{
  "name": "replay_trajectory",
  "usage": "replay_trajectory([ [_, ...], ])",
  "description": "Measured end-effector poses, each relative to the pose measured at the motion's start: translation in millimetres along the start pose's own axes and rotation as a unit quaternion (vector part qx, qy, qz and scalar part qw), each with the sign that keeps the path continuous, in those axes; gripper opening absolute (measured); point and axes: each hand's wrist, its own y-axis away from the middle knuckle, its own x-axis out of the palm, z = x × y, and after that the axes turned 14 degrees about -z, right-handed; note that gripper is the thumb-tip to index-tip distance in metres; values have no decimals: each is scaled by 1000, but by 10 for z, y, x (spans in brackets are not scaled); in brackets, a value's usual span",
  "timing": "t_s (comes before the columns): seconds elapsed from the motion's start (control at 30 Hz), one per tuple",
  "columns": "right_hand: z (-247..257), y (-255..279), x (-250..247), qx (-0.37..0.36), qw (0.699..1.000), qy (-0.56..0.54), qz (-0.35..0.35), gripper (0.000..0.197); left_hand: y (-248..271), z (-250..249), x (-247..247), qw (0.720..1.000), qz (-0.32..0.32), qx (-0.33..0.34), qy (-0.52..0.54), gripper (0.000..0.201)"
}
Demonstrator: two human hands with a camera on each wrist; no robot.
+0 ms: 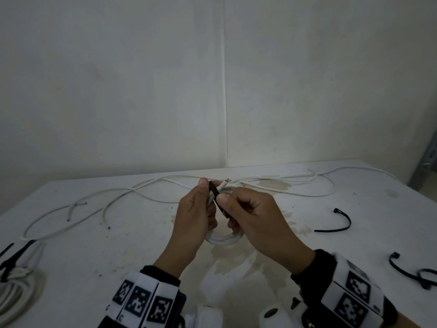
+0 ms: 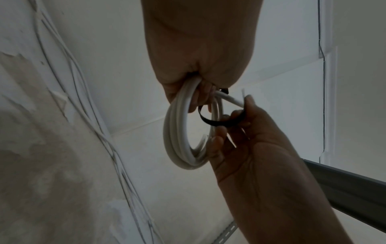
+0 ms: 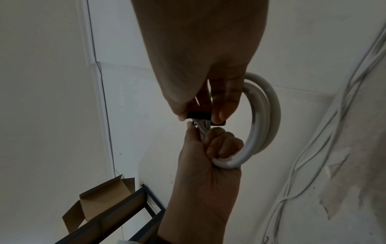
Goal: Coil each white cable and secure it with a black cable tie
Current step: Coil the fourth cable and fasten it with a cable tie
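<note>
Light was dim and flat in all views, w/ a brighter patch on the wall [image 1: 236, 147] just above the table [image 1: 118, 221]. Both wrist views showed the hands backlit and dark vs the wall. Edges bent, fisheye; fine detail soft.

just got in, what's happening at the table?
A person is bundling white cables. The left hand grips a coil held above the table, and the right hand pinches a black tie wrapped round the coil's strands; whether it is fastened can't be told. One tied coil lies at the left edge, loose cables lie along the back, spare ties on the right.
</note>
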Motion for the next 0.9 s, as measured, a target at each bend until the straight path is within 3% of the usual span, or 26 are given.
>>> replay_trajectory([
  [0.9, 13, -63, -51, 56, 997, 34, -31, 36, 17, 63, 51, 1000, 15, 11, 5, 38],
])
